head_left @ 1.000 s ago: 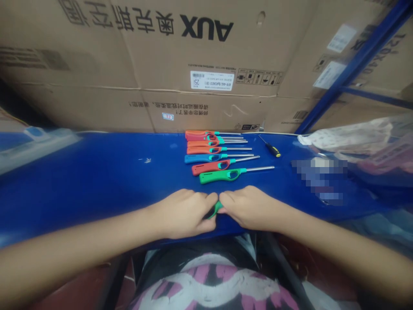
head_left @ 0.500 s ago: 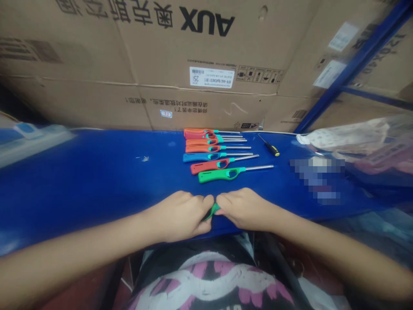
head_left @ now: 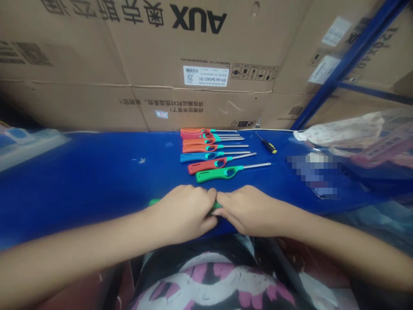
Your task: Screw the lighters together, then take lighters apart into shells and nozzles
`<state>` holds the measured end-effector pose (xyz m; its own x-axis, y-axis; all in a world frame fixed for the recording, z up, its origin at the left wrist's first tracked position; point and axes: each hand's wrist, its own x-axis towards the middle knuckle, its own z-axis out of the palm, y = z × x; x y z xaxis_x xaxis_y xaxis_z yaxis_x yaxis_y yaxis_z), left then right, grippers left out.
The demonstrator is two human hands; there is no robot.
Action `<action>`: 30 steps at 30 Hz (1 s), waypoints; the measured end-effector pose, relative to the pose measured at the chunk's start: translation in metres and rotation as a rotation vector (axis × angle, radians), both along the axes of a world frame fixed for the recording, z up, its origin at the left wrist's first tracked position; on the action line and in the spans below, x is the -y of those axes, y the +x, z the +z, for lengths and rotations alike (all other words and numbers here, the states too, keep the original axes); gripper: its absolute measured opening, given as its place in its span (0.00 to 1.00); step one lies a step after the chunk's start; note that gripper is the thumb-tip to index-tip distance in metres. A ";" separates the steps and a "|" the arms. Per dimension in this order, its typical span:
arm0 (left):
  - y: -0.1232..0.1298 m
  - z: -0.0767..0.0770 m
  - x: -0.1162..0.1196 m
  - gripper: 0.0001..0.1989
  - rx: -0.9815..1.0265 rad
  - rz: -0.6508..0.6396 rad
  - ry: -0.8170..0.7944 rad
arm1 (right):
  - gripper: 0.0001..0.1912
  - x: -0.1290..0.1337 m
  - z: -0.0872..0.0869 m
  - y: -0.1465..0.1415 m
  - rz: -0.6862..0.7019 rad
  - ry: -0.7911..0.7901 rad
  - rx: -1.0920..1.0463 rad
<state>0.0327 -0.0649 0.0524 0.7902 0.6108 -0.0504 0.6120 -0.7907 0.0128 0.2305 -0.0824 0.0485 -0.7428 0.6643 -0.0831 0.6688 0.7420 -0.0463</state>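
Note:
Close to the front edge of the blue table, my left hand (head_left: 190,211) is closed round a green lighter (head_left: 154,201). The lighter's rounded end sticks out behind my left wrist, and a bit of green shows between my hands. My right hand (head_left: 250,211) is closed on the other end, its fingertips pinching near my left knuckles. The rest of the lighter is covered by my hands. Just beyond lies a row of long-nosed lighters, the nearest a green lighter (head_left: 216,174), then a red lighter (head_left: 206,166) and a blue lighter (head_left: 200,156), with several orange and red ones behind.
A black and yellow screwdriver (head_left: 268,147) lies right of the row. Small pale bits (head_left: 141,161) are on the table at left. Plastic bags (head_left: 342,131) sit at the right, beside a pixelated patch. A large cardboard box (head_left: 145,56) and a blue metal post (head_left: 351,60) stand behind.
The held lighter has turned, so its green end now shows behind my left wrist. Both hands remain closed together. The whole view has shifted slightly.

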 end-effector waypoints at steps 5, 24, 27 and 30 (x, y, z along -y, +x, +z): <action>-0.003 0.004 0.014 0.07 -0.014 -0.047 -0.042 | 0.19 0.015 -0.006 0.001 0.136 0.144 0.001; -0.005 -0.034 -0.023 0.14 0.163 0.084 -0.066 | 0.16 -0.066 -0.017 0.065 -0.257 0.001 -0.380; 0.000 -0.042 -0.029 0.14 0.307 0.041 -0.085 | 0.14 -0.090 -0.026 0.080 -0.306 -0.008 -0.311; -0.001 -0.040 -0.033 0.14 0.442 0.036 -0.064 | 0.12 -0.096 -0.024 0.082 -0.237 -0.120 -0.257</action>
<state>0.0317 -0.0322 0.0127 0.7229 0.6446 0.2486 0.5637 -0.7584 0.3272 0.3125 0.0134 0.0245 -0.5767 0.8170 -0.0019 0.7764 0.5473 -0.3126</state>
